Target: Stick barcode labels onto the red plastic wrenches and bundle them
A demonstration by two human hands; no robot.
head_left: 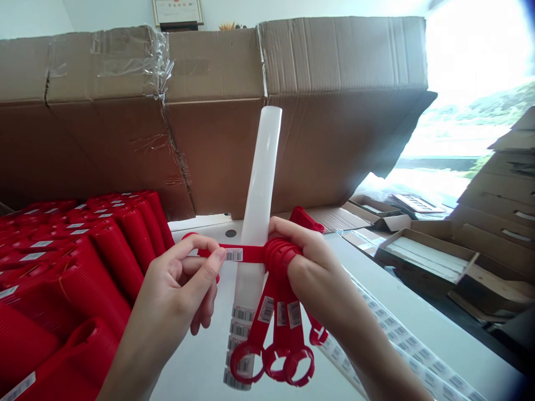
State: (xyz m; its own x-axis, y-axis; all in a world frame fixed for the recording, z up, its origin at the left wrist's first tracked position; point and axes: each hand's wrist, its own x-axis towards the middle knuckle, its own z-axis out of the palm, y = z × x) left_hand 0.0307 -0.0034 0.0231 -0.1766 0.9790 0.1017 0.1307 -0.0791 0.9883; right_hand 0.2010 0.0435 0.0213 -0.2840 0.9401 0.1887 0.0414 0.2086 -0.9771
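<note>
My right hand (pixel 307 253) is closed around a bunch of flat red plastic pieces with ring ends (pixel 292 328). Several fan downward, each bearing a small white barcode label. One more red piece (pixel 253 254) points left across the front of a white label strip (pixel 261 172). My left hand (pixel 179 295) pinches that piece, thumb and forefinger at the edge of its barcode label (pixel 234 254); its far end is partly hidden behind my fingers. Barcode labels (pixel 240 329) remain on the strip's lower end. What holds the strip up is hidden.
Stacked red plastic pieces (pixel 96 262) fill the left side. A large cardboard box (pixel 217 150) spans the back. Loose red pieces (pixel 307 219) lie behind my right hand. Label sheets (pixel 393 334) lie at right on the white table (pixel 438 312), beside open cartons (pixel 430 250).
</note>
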